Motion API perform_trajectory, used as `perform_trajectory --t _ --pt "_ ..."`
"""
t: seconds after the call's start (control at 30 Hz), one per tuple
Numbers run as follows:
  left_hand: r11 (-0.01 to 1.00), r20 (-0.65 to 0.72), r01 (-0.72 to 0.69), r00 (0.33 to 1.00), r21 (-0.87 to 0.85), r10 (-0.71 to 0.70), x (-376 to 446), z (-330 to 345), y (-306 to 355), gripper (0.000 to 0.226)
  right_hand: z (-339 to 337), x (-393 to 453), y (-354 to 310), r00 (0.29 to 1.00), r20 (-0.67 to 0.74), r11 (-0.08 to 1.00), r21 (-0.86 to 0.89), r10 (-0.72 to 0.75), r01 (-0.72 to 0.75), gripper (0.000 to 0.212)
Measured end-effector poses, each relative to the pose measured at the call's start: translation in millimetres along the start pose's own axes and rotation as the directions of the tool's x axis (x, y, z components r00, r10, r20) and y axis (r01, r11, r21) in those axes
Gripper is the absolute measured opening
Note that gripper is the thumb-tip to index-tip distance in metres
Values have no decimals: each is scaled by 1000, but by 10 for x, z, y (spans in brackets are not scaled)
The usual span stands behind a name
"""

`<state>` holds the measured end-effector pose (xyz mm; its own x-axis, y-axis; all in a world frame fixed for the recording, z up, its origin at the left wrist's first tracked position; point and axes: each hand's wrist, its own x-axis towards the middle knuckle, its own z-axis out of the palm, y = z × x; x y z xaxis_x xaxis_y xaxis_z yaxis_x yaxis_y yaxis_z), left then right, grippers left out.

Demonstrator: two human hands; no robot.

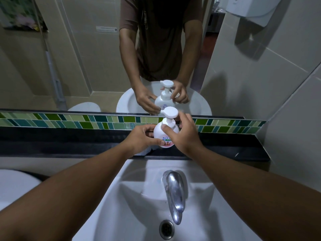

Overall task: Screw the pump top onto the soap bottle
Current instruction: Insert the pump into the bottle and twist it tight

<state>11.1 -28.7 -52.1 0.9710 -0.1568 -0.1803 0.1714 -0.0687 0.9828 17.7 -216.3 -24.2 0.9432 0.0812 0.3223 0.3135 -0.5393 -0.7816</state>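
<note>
The bottle (164,134) stands upright on the dark ledge (69,143) behind the sink (139,197), at twelve o'clock from the tap (175,192) and just under the mirror (86,58). The left hand (142,139) is wrapped around the bottle's nine o'clock side, thumb across the label, fingers curled behind; I'd say it is there to stop the body turning. The right hand (185,134) comes in from three o'clock, fingers closed on the collar of the pump (169,113), its forefinger laid over the shoulder. That looks like a twisting hold, low on the collar rather than on the head, which would only spin or press down. The nozzle points to about nine o'clock.

The pump sits straight and low on the neck, so it seems to be on the threads. How far it is tightened I cannot tell, as the right fingers cover the joint. The mirror helps a little: it shows the far side, with the fingertips pinching the collar there, but the seam is hidden there too. The bottle's base is masked by the left palm, and something pale beneath it is too cut off to name. The label print is too small to read.
</note>
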Motion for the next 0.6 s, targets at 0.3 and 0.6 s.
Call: perform_trajectory --t 0.3,0.6 --pt "996 -25 -50 998 68 52 -14 -38 3 61 31 71 -45 996 -41 996 32 82 -80 58" --pt "994 -32 -22 999 107 25 -23 -112 56 63 -86 44 -10 988 136 997 -1 -76 77 52"
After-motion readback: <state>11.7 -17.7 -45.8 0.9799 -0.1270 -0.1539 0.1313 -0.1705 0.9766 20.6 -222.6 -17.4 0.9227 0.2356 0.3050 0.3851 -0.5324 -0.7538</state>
